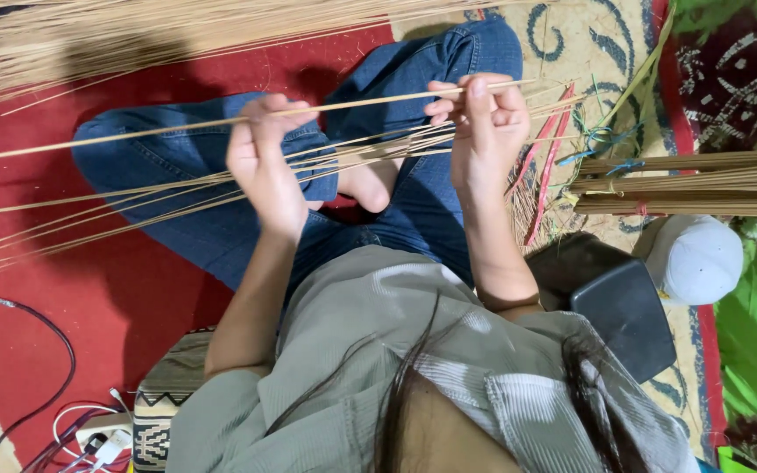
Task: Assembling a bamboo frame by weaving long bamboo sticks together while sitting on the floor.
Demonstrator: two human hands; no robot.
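My grey shirt (370, 350) fills the near edge. Above it my left hand (260, 162) and right hand (484, 131) both pinch one thin stick (370, 102), pale tan, straight and long, held level above my crossed jeans (212, 228). More thin sticks (133, 197) fan across my lap just beneath. To the right lie a tied bundle (694, 184) and a white cap (694, 258), on a red carpet (63, 289).
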